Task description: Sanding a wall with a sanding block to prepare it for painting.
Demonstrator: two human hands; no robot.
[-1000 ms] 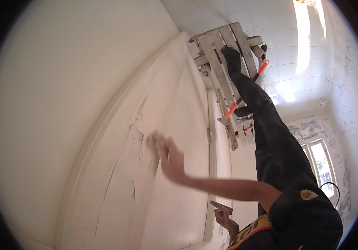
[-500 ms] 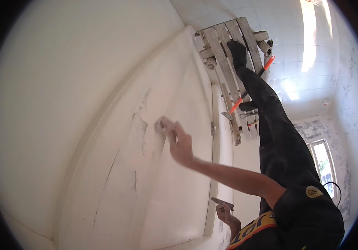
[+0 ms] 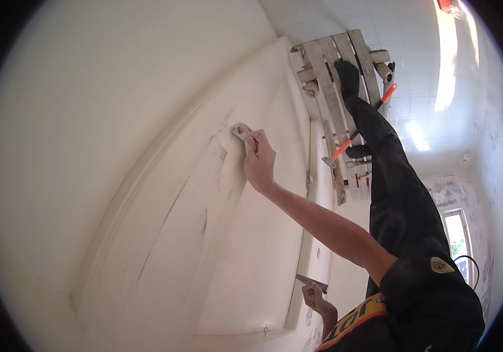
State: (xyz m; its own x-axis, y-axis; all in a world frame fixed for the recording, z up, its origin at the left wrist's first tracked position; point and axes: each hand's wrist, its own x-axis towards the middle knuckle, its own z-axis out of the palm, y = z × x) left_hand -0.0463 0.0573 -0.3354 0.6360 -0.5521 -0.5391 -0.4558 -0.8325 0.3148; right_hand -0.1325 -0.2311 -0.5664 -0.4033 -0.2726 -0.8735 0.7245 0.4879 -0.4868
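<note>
High on the pale wall panel (image 3: 251, 234), my right hand (image 3: 259, 161) grips a small putty knife (image 3: 241, 131) caked with pale filler. Its blade lies against the surface, just right of dark scrapes and a long thin crack (image 3: 166, 217). The knife's handle is mostly hidden by my fingers. Lower down, close to my chest, my left hand (image 3: 316, 296) is closed around a second putty knife (image 3: 311, 283) with a wide, dark blade, seen nearly edge-on and held away from the wall.
A slatted wooden platform (image 3: 325, 76) bears my feet. On it lie a long scraper (image 3: 355, 136) with orange grips and another small putty knife (image 3: 357, 162). A raised frame edge (image 3: 163, 144) borders the panel. A window (image 3: 458, 234) opens at the right, by patchy wall.
My right hand has moved up along the wall with its putty knife, past the dark scrapes. The left hand stays nearly still, and the whole view has shifted slightly.
</note>
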